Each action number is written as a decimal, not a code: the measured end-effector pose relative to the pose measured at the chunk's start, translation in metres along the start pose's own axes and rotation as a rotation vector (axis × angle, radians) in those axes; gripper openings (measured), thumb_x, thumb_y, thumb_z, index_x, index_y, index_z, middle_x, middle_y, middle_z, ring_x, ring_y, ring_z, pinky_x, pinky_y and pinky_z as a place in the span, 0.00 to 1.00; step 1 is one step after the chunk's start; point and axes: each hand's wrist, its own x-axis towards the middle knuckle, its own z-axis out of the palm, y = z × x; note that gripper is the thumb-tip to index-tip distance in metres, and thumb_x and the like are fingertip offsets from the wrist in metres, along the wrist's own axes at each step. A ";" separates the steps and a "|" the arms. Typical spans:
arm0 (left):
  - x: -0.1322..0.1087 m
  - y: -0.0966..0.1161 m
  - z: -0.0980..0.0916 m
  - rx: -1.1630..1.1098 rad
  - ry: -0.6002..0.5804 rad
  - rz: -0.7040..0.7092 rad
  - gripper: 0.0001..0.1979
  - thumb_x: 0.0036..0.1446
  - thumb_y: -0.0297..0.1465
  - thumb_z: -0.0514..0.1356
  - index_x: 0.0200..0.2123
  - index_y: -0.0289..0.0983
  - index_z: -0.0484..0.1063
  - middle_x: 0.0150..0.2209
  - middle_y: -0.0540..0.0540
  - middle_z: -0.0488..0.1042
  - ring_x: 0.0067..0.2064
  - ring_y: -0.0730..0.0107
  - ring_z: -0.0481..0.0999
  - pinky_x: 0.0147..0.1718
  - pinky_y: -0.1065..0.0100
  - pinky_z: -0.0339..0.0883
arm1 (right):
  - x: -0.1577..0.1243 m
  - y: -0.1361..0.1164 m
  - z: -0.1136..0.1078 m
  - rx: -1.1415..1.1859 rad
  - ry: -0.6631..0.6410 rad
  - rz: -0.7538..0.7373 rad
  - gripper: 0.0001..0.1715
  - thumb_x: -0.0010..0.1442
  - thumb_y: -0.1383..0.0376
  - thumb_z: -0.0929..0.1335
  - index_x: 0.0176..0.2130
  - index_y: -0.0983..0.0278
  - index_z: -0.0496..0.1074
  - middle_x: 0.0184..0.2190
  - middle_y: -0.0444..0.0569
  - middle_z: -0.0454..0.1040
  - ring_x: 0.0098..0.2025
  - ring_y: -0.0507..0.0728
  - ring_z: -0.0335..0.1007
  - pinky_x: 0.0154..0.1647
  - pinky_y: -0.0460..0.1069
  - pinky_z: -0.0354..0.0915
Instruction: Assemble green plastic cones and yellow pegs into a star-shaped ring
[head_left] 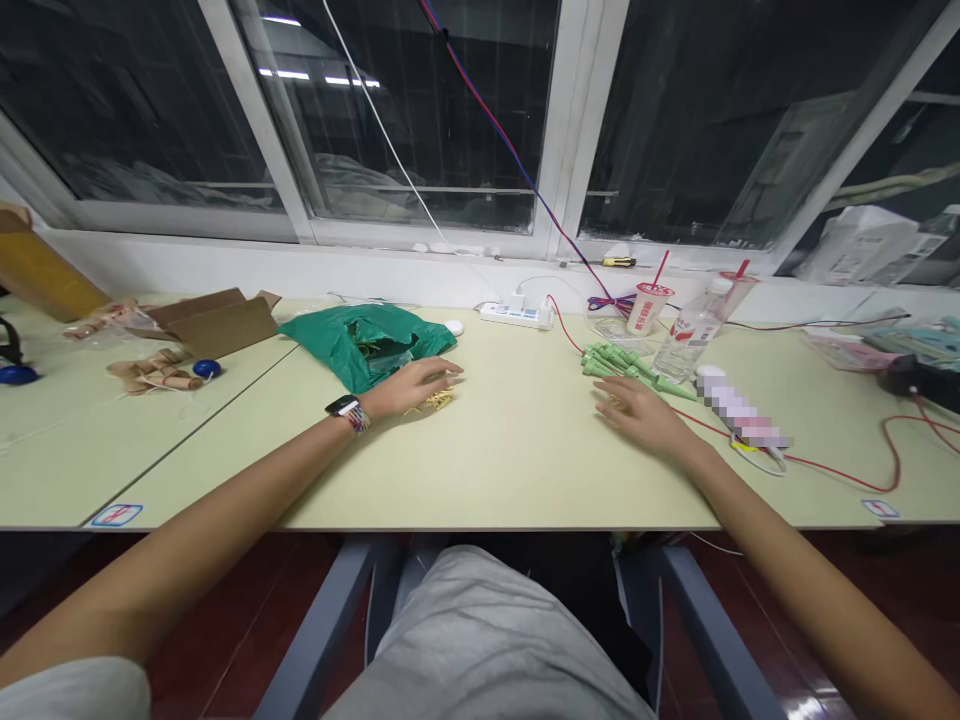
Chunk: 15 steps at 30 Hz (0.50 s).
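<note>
The left hand (412,385) lies palm down on the pale green laminate tabletop (525,455), fingers together and gently curved, with the fingertips over a small yellow jointed piece (437,401) at the middle left of the frame. The piece looks like ribbed, lattice-like wood or plastic, though it is too small and partly covered to be sure, and I cannot tell whether the fingers are pinching it or only resting on it. A smartwatch (343,406) with a woven multicoloured band sits on that wrist.

The right hand (645,415) is flat and loosely spread, palm down, right of centre, pinching nothing that shows. Its fingertips reach just beside a cluster of long, segmented green finger-like parts (619,364), which have a matte, printed-plastic look and fan out towards the lower right.

Behind the left hand, a crumpled, glossy green plastic bag (367,345) slumps on the table. To the upper left are an open corrugated cardboard box (217,322) and a heap of jointed tan segments (154,370), with a blue ball (206,369) beside them. A white power strip (517,315) lies against the wall at top centre. At the upper right stand a clear plastic water bottle (694,330) and a paper cup (649,306) with a red straw. A red wire (825,470) loops across the lower right of the table.
</note>
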 end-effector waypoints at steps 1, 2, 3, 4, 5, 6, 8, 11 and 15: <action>-0.006 0.000 0.000 0.013 -0.012 0.015 0.28 0.70 0.53 0.57 0.61 0.42 0.79 0.63 0.39 0.77 0.64 0.50 0.74 0.66 0.56 0.64 | -0.005 0.002 0.003 0.015 -0.011 -0.010 0.32 0.74 0.48 0.64 0.67 0.60 0.74 0.69 0.59 0.70 0.72 0.69 0.65 0.72 0.67 0.62; -0.011 0.000 0.001 0.030 -0.025 0.033 0.29 0.70 0.53 0.57 0.63 0.42 0.77 0.65 0.39 0.75 0.67 0.49 0.71 0.68 0.54 0.62 | -0.008 0.005 0.007 0.026 -0.024 -0.016 0.32 0.74 0.48 0.64 0.67 0.60 0.74 0.70 0.59 0.69 0.72 0.69 0.64 0.74 0.67 0.60; -0.015 0.000 0.003 0.048 -0.035 0.049 0.30 0.69 0.53 0.58 0.66 0.43 0.75 0.67 0.39 0.73 0.70 0.48 0.69 0.70 0.53 0.59 | -0.010 0.007 0.010 0.036 -0.034 -0.019 0.31 0.74 0.48 0.63 0.66 0.60 0.74 0.70 0.59 0.69 0.73 0.68 0.64 0.75 0.67 0.59; -0.018 0.001 0.005 0.067 -0.040 0.063 0.30 0.69 0.52 0.58 0.67 0.43 0.74 0.68 0.39 0.72 0.71 0.48 0.67 0.71 0.51 0.57 | -0.011 0.009 0.013 0.046 -0.039 -0.019 0.30 0.75 0.49 0.63 0.66 0.61 0.75 0.70 0.59 0.70 0.73 0.68 0.64 0.76 0.67 0.58; -0.020 0.002 0.008 0.084 -0.041 0.072 0.30 0.70 0.51 0.59 0.68 0.44 0.73 0.69 0.39 0.71 0.72 0.48 0.66 0.72 0.50 0.56 | -0.011 0.011 0.015 0.055 -0.038 -0.017 0.30 0.75 0.49 0.62 0.65 0.61 0.75 0.69 0.59 0.70 0.72 0.67 0.65 0.76 0.66 0.58; -0.020 0.004 0.011 0.099 -0.038 0.078 0.30 0.70 0.51 0.59 0.68 0.44 0.72 0.69 0.40 0.71 0.72 0.48 0.66 0.72 0.49 0.55 | -0.011 0.012 0.017 0.064 -0.033 -0.012 0.29 0.75 0.50 0.62 0.64 0.61 0.76 0.69 0.58 0.71 0.72 0.67 0.65 0.76 0.66 0.58; -0.017 0.007 0.017 0.122 -0.028 0.084 0.27 0.70 0.49 0.59 0.66 0.44 0.74 0.68 0.40 0.73 0.70 0.48 0.68 0.72 0.49 0.56 | -0.010 0.013 0.019 0.084 -0.022 -0.005 0.29 0.75 0.51 0.62 0.63 0.62 0.77 0.68 0.58 0.72 0.72 0.67 0.66 0.76 0.65 0.58; -0.011 0.012 0.025 0.128 0.008 0.077 0.22 0.71 0.46 0.57 0.58 0.42 0.80 0.63 0.39 0.77 0.66 0.49 0.73 0.68 0.50 0.61 | -0.010 0.013 0.019 0.126 0.003 0.004 0.26 0.75 0.54 0.62 0.60 0.62 0.79 0.66 0.57 0.75 0.71 0.66 0.68 0.75 0.64 0.61; -0.006 0.014 0.028 0.110 0.074 0.080 0.16 0.71 0.41 0.55 0.46 0.41 0.81 0.52 0.39 0.81 0.56 0.53 0.78 0.59 0.55 0.69 | -0.011 0.009 0.017 0.165 0.061 0.000 0.21 0.73 0.56 0.63 0.52 0.60 0.82 0.60 0.57 0.80 0.64 0.66 0.76 0.69 0.64 0.69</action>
